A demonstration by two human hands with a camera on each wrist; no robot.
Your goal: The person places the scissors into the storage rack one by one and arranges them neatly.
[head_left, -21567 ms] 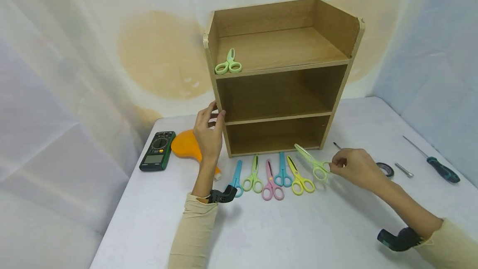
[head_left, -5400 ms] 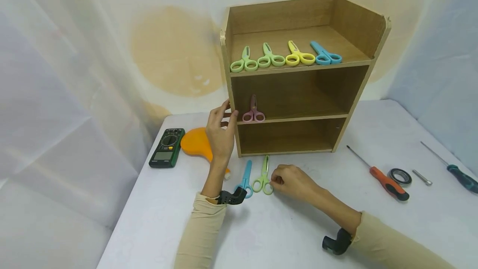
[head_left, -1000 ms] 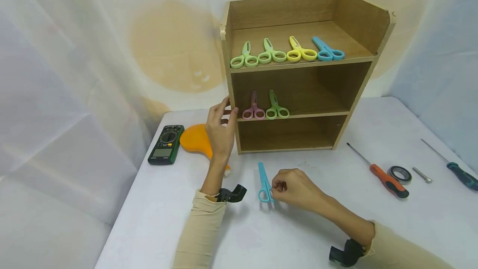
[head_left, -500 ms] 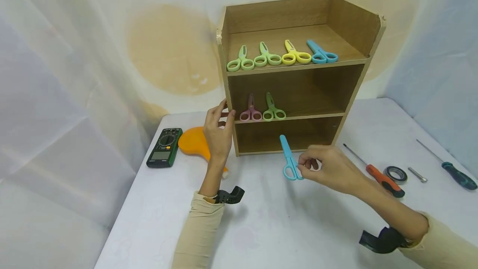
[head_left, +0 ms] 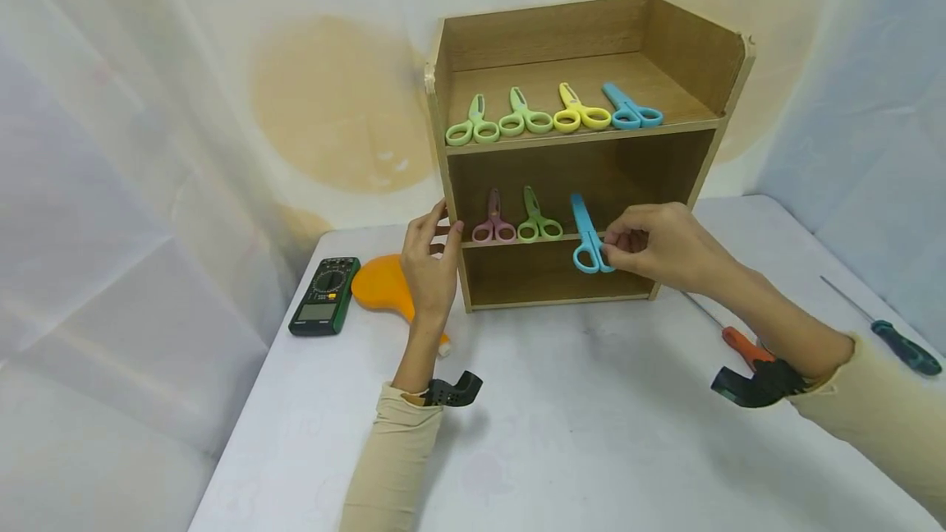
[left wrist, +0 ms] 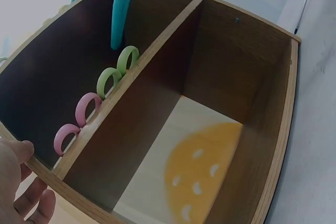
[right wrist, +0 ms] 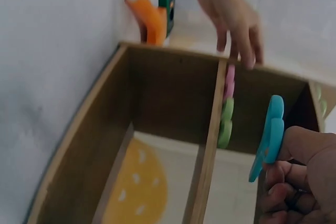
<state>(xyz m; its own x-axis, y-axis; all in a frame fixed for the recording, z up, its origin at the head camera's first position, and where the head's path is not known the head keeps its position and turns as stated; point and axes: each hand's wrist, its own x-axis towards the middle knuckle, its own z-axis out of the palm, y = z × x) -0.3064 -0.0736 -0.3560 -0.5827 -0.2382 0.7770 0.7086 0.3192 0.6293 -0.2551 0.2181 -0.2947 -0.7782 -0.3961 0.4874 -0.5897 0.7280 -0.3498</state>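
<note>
Right hand pinches the handle loops of the blue scissors, fingers curled narrow round them; blades point toward 12 o'clock, tips over the front lip of the middle shelf, loops hanging just below that edge. Scissors are in the air in front of the wooden shelf unit, not resting on it. Left hand grips the unit's left front upright at the height of the middle shelf, fingers wrapped on the edge, thumb on the outer face. On the middle shelf, at 9 o'clock from the held pair: green scissors just beside, then pink scissors, loops at the front edge. Top shelf carries a row of four: two light green, one yellow scissors, one more blue pair at the right end. Bottom compartment shows only bare board. On the white table, at 9 o'clock from the unit, a multimeter and an orange object behind the left wrist. At 3 o'clock, an orange-handled screwdriver partly hidden by the right forearm, and a dark-handled screwdriver near the table edge.
</note>
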